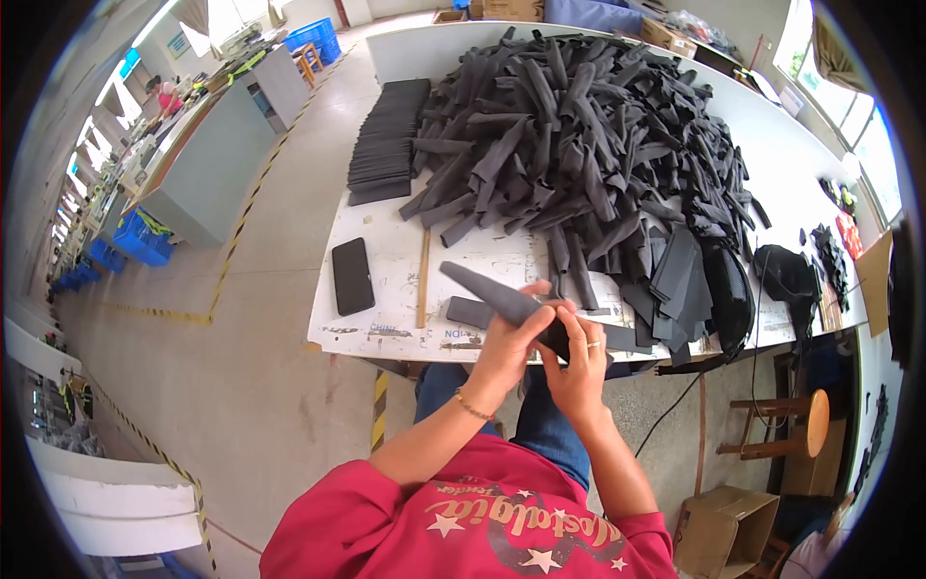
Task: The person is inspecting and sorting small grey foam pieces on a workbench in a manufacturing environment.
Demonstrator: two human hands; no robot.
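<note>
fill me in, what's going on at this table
A person in a red top holds a long dark grey piece over the near edge of a white table. The left hand grips it, and the right hand has its fingers at the near end. Beyond the hands is a big loose heap of similar pieces, with a neat stack left of it. A phone and a wooden strip lie nearer, on the left.

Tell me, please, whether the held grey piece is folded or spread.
Folded or rolled, apparently: the grey piece tapers, tube-like, beyond the left hand.
</note>
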